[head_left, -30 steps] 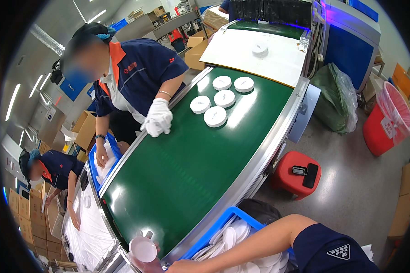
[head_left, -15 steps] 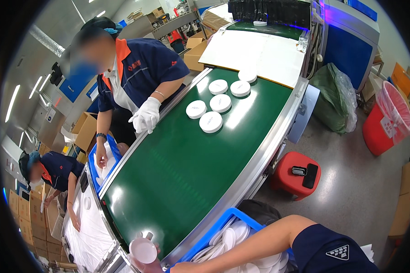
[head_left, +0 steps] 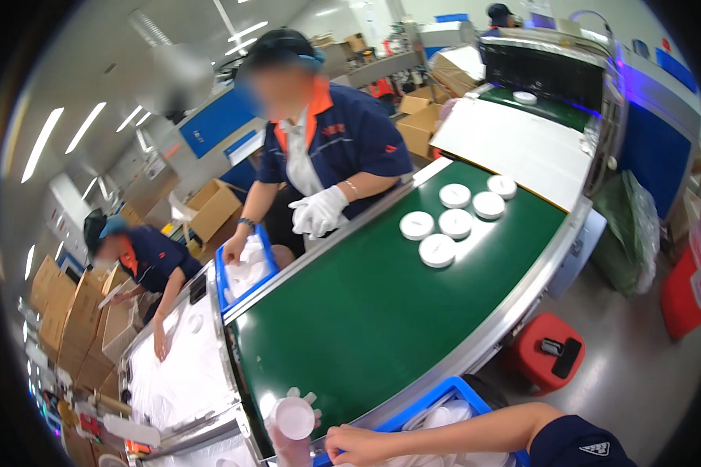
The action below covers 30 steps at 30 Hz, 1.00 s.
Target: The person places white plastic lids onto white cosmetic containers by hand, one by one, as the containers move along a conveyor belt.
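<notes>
At the near left end of the green belt, my left hand (head_left: pixel 290 450) is closed around a round white lid (head_left: pixel 295 419), its pale face turned up. White covers appear on the fingertips that show behind the rim. Just to the right is my right hand (head_left: pixel 354 446), fingers curled, by the edge of a blue bin (head_left: pixel 475 395). Whatever those fingers may hold is hidden. White round pieces (head_left: pixel 448 413) fill that bin, partly under my right forearm. Several white round lids (head_left: pixel 455 224) with faint print lie farther up the conveyor belt (head_left: pixel 350 311).
Across the belt a co-worker in a white glove (head_left: pixel 319 212) reaches into another blue bin (head_left: pixel 269 261). A second co-worker leans over a white-covered table (head_left: pixel 183 370). On the right stand a red stool (head_left: pixel 533 342) and a red waste bin (head_left: pixel 681 300). A metal rail (head_left: pixel 491 342) edges the belt.
The view has swung left, so the scene sits farther right and lower. My right hand shows beside the left one, where the lower edge cut it off before. My left hand keeps the lid.
</notes>
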### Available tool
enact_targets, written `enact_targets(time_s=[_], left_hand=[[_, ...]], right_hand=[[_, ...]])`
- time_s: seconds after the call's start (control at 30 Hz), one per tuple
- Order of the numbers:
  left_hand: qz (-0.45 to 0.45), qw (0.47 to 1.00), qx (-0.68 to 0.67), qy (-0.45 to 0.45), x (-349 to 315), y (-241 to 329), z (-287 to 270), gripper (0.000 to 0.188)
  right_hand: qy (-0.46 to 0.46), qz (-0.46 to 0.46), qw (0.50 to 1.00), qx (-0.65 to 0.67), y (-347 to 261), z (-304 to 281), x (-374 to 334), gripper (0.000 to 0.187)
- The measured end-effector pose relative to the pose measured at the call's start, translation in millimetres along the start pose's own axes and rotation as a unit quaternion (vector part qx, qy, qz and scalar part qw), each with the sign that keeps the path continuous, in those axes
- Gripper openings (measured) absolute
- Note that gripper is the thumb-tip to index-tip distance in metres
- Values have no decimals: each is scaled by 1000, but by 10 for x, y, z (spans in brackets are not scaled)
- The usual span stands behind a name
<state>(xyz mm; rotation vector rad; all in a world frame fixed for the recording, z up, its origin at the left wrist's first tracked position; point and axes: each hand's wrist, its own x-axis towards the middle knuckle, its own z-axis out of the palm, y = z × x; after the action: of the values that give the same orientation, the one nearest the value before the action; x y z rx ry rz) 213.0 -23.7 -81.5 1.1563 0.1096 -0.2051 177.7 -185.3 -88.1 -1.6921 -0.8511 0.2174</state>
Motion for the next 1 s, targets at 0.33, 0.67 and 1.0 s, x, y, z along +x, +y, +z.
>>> enact_targets(time_s=[0.33, 0.67, 1.0], left_hand=[[15, 995, -72, -74, -130, 203, 116, 68], [-106, 937, -252, -216, -696, 652, 410, 48], [-23, 920, 133, -369, -671, 529, 414, 51]], right_hand=[[46, 118, 968, 216, -98, -193, -81, 4], [412, 148, 892, 107, 76, -491, 49, 13], [471, 120, 874, -9, 190, -551, 43, 20]])
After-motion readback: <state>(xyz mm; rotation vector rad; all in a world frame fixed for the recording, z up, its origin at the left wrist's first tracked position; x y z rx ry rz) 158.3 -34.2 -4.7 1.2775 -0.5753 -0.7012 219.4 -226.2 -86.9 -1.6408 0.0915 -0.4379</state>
